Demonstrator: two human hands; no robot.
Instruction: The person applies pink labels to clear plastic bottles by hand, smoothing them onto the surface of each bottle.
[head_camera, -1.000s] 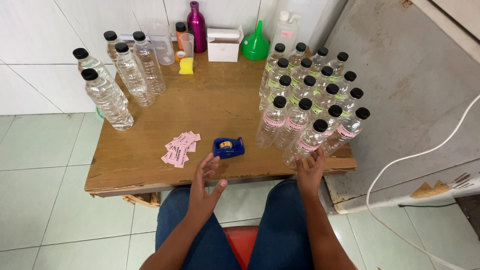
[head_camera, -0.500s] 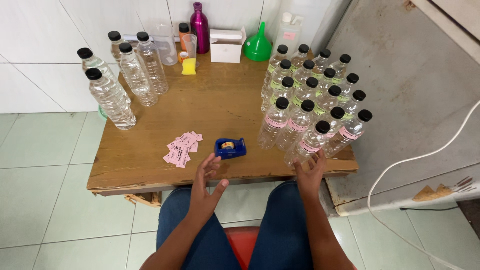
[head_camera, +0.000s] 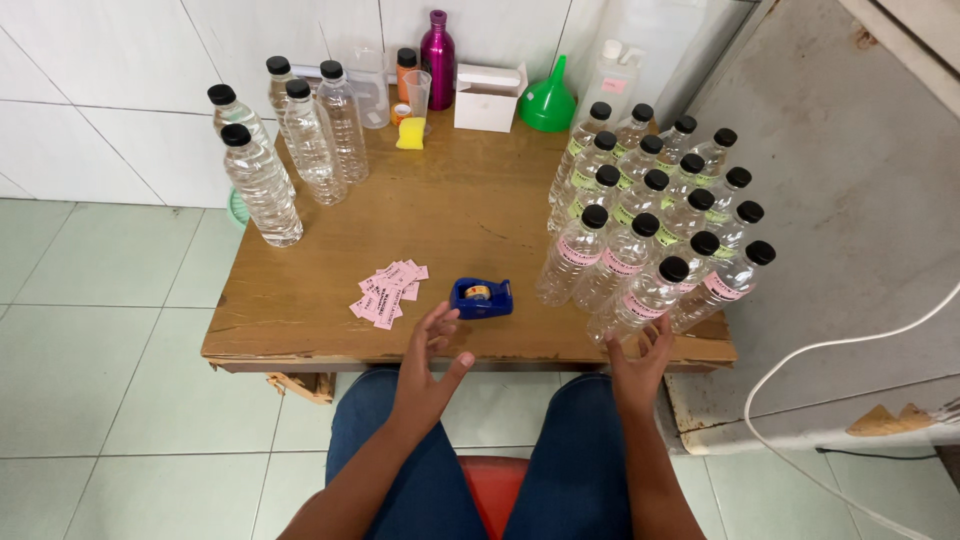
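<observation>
Hands (head_camera: 640, 368) hover beside a clear, pink-labelled, black-capped bottle (head_camera: 640, 298).

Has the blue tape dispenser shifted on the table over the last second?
No. The tape dispenser keeps its spot beside the pink labels, near the table front edge; only the camera view shifted.

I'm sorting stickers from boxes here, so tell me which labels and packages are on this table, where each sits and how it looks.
Loose pink paper labels: small rectangles fanned in a pile, front centre, nearest the left hand.
Pink band labels on clear plastic bottles: front right row, by the right hand.
Green band labels on bottles: the rows behind.
White cardboard box: back centre, beside a green funnel.
</observation>
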